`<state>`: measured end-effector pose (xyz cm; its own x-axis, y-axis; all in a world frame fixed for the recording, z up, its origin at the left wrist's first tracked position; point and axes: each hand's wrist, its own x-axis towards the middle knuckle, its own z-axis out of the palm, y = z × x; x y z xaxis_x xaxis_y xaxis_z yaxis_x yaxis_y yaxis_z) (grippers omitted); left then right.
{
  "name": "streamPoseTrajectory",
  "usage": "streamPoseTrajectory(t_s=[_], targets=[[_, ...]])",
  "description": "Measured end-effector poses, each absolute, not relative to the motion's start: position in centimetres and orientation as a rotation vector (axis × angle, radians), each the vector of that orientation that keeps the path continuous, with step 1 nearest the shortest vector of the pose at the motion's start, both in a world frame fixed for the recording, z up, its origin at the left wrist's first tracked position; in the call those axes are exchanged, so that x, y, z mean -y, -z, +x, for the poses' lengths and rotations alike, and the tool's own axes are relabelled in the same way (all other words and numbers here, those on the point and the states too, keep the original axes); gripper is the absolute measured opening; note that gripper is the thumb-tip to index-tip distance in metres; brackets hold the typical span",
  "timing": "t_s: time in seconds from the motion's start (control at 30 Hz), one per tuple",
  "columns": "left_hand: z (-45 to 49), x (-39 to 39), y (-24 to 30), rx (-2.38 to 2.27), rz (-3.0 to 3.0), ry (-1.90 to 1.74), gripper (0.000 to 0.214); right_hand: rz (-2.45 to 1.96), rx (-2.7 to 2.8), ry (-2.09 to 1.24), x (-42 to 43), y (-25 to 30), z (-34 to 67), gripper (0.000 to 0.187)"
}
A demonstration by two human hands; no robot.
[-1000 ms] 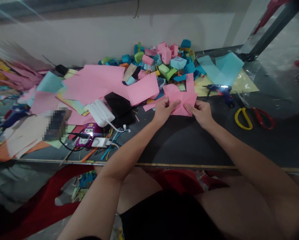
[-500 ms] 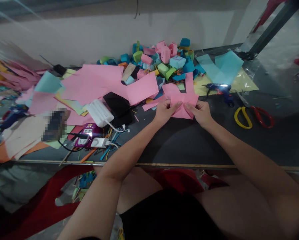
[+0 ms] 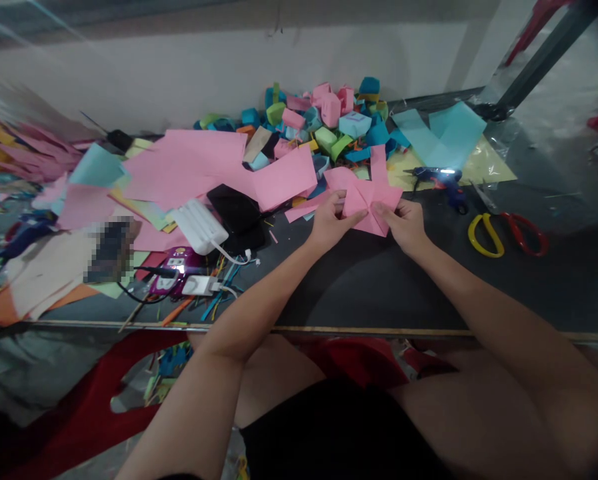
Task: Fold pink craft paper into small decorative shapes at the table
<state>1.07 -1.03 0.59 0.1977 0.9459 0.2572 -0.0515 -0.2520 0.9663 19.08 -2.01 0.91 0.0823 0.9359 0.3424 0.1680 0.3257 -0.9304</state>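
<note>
A creased pink sheet of paper (image 3: 366, 200) is held between both hands just over the dark table. My left hand (image 3: 333, 219) pinches its left side, thumb on top and fingers partly hidden behind. On the right side, my right hand (image 3: 403, 220) grips it the same way. Creases run together near the middle, between my two thumbs. Just behind it lie more pink pieces, among them an upright-pointing strip (image 3: 379, 163) and a strip (image 3: 306, 208) reaching left beside my left hand.
Scissors (image 3: 506, 235) with a yellow and a red handle lie to the right, near a blue glue gun (image 3: 443, 180). Behind is a heap of small folded paper pieces (image 3: 329, 120). Leftward are pink sheets (image 3: 193, 160), a white power adapter (image 3: 199, 225) and a purple power strip (image 3: 179, 267).
The held pink paper has tilted slightly and its creases show more clearly. My right hand has shifted a little to the right; both hands keep their pinch.
</note>
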Motion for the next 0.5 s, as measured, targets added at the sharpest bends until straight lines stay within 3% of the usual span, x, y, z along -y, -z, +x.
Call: streamPoseTrajectory(t_s=[0.5], targets=[[1.17, 1.02, -0.73, -0.969, 1.432, -1.340, 0.048, -1.110, 1.350, -0.835, 2.21, -1.37, 18.89, 0.059]])
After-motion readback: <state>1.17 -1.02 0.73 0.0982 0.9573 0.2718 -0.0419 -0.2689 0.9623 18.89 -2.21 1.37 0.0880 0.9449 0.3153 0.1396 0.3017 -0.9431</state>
